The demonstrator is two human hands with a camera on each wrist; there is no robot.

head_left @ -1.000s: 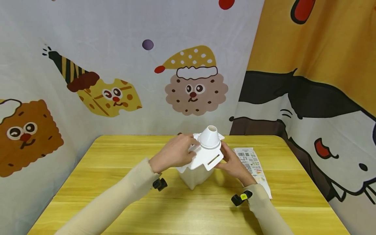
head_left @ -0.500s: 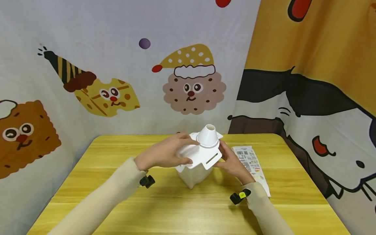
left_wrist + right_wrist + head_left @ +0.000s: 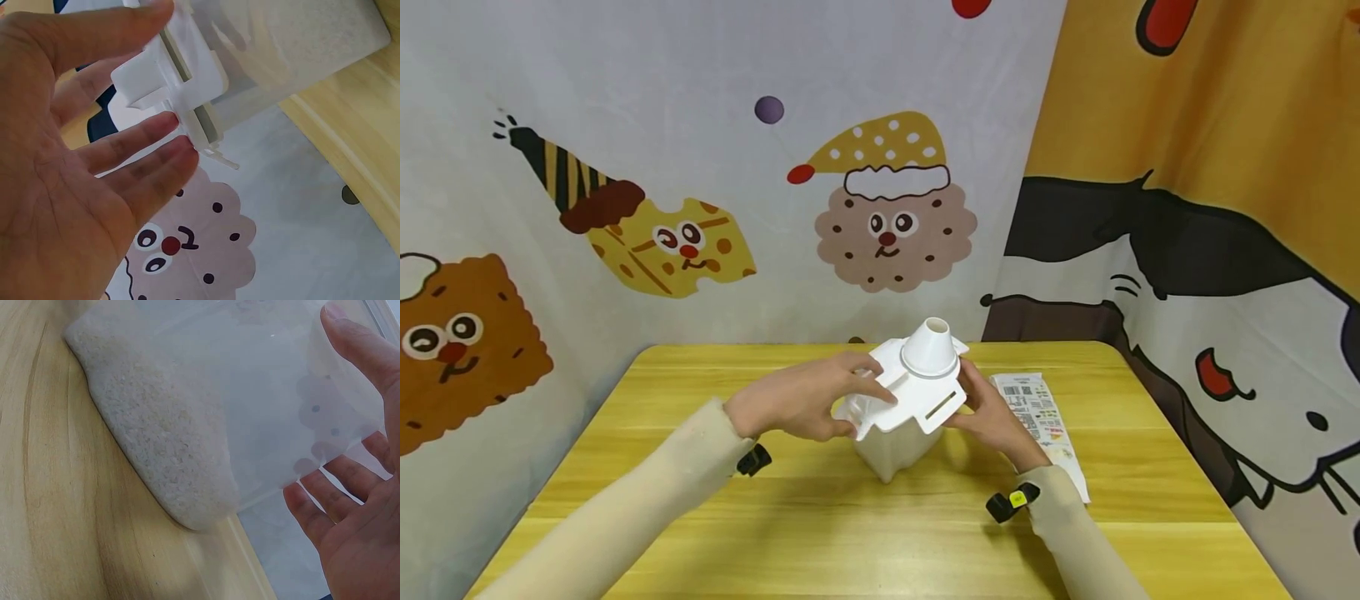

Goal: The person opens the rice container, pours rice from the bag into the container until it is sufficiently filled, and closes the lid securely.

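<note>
A translucent rice container [image 3: 895, 450] stands on the table, one corner turned toward me. White rice [image 3: 162, 437] fills its lower part in the right wrist view. On top sits a white lid [image 3: 891, 412] with side flaps and a cone-shaped spout [image 3: 931, 352]. My left hand [image 3: 801, 396] is at the lid's left side, fingers spread. In the left wrist view its thumb [image 3: 119, 31] overlaps the lid's edge and its fingertips [image 3: 181, 145] touch a flap. My right hand [image 3: 996, 421] holds the container by its right side, thumb and fingers on different faces.
A white printed packet or sheet [image 3: 1051, 437] lies on the wooden table [image 3: 737, 517], right of the container and partly behind my right forearm. A cartoon-patterned cloth [image 3: 700, 150] hangs close behind the table's far edge and along both sides.
My left hand has slid left across the lid, away from the spout to the left flap, and its fingers have spread. My right hand and the container keep their places.
</note>
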